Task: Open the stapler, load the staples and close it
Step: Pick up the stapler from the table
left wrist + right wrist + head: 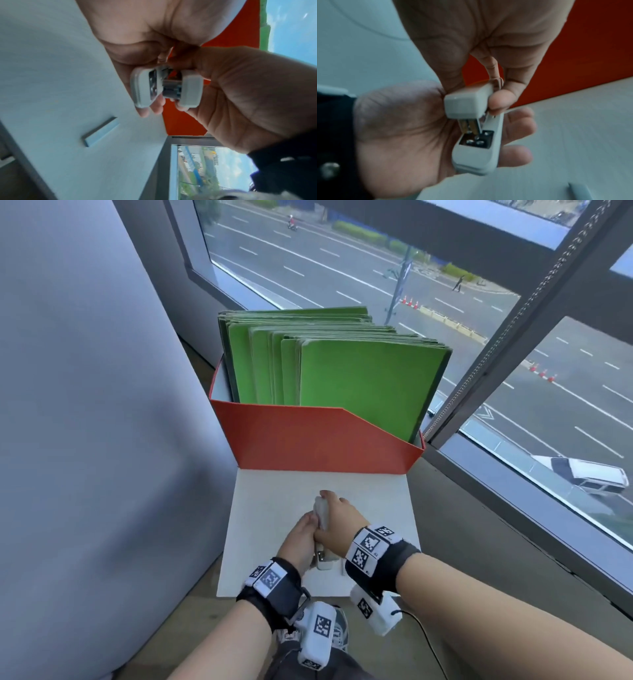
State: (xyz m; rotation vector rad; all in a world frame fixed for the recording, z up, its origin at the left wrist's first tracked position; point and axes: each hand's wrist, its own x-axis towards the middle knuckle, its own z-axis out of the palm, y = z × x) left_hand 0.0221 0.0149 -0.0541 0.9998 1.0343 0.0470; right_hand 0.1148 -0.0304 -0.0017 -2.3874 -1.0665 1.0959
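A small grey stapler [322,513] is held above the white board [274,508] by both hands. My left hand [301,537] cradles its base [476,155], with the fingers [518,135] curled under it and the metal anvil plate facing up. My right hand [337,518] pinches the top cover [464,104] between thumb and fingers. The cover [191,92] stands apart from the base [142,88], and the metal magazine [171,88] shows between them. A strip of staples [101,132] lies loose on the board, also at the lower right in the right wrist view [580,192].
A red file box [318,436] full of upright green folders [359,378] stands at the board's far edge. A window frame [513,337] runs along the right, and a grey curved wall [85,405] rises on the left. My shoe [339,631] shows below the board's near edge.
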